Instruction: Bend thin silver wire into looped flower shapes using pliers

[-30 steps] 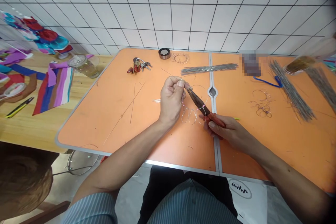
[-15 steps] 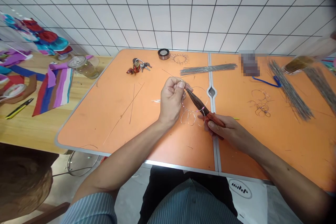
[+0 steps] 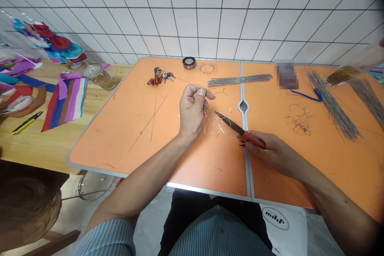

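Note:
Between the thumb and fingers of my left hand (image 3: 193,106) is a thin wire ring with looped petals (image 3: 216,127), hanging over the middle of the orange table. My right hand (image 3: 265,148) is wrapped round the red handles of long-nosed pliers (image 3: 232,125). Their dark jaws point up and left, close beside the wire ring. Whether the jaw tips touch any wire is hard to make out. The part of the ring inside my left fingers is hidden.
Bundles of straight wires (image 3: 240,80) (image 3: 334,106) lie on the orange table (image 3: 180,168). Behind my hands are keys (image 3: 162,76), a tape roll (image 3: 189,63) and a finished-looking wire ring (image 3: 207,68). Wire loops (image 3: 301,124) lie right. A glass jar (image 3: 100,77) stands left.
The pliers have come away from my left fingertips, moving right and down with my right hand. My left hand still pinches the wire ring and has shifted slightly left.

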Tool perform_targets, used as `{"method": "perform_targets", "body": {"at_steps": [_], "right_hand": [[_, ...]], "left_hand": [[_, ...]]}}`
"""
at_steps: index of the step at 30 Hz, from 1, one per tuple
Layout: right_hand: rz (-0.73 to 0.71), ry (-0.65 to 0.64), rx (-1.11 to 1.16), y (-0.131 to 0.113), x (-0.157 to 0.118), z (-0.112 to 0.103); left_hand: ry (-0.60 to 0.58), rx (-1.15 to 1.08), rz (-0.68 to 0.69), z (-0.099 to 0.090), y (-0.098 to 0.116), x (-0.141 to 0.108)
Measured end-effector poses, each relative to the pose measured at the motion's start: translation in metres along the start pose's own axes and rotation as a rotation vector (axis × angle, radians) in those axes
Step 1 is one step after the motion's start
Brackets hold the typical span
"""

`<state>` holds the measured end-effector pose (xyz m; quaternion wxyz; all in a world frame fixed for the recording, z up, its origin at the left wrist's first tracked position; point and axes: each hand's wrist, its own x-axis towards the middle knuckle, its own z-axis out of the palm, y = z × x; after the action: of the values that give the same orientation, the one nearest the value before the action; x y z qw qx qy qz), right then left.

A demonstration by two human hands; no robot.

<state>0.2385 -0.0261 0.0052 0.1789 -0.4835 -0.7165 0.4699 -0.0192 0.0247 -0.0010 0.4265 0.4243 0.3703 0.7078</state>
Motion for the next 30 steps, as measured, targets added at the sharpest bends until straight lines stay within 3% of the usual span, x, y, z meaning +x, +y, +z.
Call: {"method": "perform_targets", "body": {"at_steps": [5,9,14,21,30], "right_hand": [[0.14,0.205,0.046,0.004,0.0,-0.019],[0.031,0.351,0.209,-0.024,0.016,-0.016],[-0.052,0.323,0.301,-0.048,0.039,0.003],[-0.053,0.367,0.327,-0.037,0.05,0.019],[-0.077,0.401,0.377,-0.029,0.056,0.025]], "left_hand": [[-0.08,0.015,-0.019,0.001,-0.006,-0.005],[-0.196,0.075,-0.055,0.007,-0.014,-0.02],[-0.25,0.158,-0.035,0.012,-0.017,-0.031],[-0.317,0.165,-0.106,0.013,-0.019,-0.033],[-0.297,0.214,-0.185,0.011,-0.017,-0.034]]}}
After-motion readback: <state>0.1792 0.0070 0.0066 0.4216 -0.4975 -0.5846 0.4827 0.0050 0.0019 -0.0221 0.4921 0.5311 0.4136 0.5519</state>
